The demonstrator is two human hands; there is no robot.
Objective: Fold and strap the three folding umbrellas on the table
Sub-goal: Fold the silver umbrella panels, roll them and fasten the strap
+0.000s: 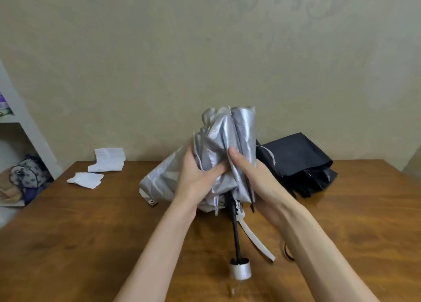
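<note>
Beige wall (205, 51) behind; brown wooden table (68, 244) across the lower frame. A white shelf unit (29, 128) stood at far left with a spotted bag (27, 174) beside its foot.

Silver umbrella (241, 128) was at table centre, canopy collapsed but loose and bunched, raised off the surface, with one flap drooping down to the left onto the wood. Black umbrella (298, 160) lay on the table behind and to the right, its fabric also loose.

Left hand (196, 178) gripped the silver folds from the left, thumb pressed into the fabric. Right hand (255, 178) clasped the folds from the right, thumb pointing up. The two thumbs sat close together.

Two folded white papers (107, 160) lay at the table's far left. The black shaft (234, 229) ran towards the camera to a silver handle (240, 268). The pale strap (255, 240) hung loose beside the shaft, unfastened.
</note>
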